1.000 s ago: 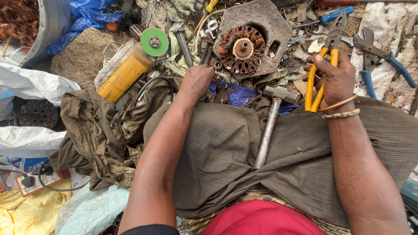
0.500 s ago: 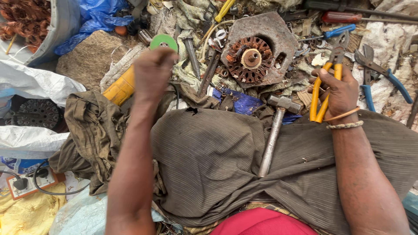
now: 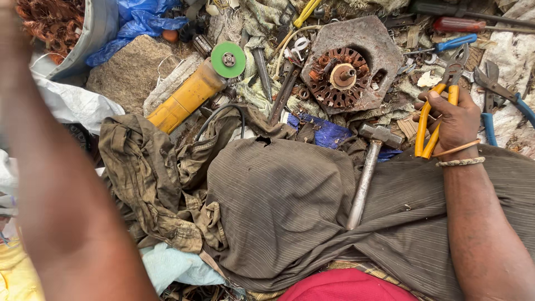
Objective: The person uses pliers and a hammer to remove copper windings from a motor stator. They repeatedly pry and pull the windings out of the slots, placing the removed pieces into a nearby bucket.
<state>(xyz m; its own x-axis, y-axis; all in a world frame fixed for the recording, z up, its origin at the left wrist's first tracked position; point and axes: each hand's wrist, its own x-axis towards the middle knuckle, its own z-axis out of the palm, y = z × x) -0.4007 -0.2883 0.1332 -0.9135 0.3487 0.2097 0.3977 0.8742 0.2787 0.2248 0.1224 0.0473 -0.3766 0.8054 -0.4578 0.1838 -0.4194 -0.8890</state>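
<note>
Pliers (image 3: 437, 120) with yellow handles are gripped in the right hand (image 3: 451, 120), at the right of the scene just beyond the lap. Fingers are wrapped round both handles, which lie close together, so the tool is judged to be squeezed nearly shut; the steel nose (image 3: 456, 60) points to the far side, towards the scrap. This grip suits ready use rather than carrying. Two bands are worn at the wrist.

The left hand itself is out of view: only the forearm (image 3: 61, 184) is seen, raised very near the camera and blurred along the left edge. Whether its fingers are spread or closed cannot be told, and nothing can be seen held in it.

A hammer (image 3: 368, 167) is laid across the lap cloth (image 3: 290, 206), head to the far side, handle near the body, presumably parked within easy reach. Just beyond it a rusty motor part (image 3: 348, 69) with copper windings is set flat among the scrap, shaft upward, so the windings are exposed. To the left, a yellow angle grinder (image 3: 189, 95) with a green disc (image 3: 228, 59) lies on its side. Blue-handled cutters (image 3: 501, 97) lie right of the pliers. A bucket of copper wire (image 3: 53, 25) stands at the far left.
</note>
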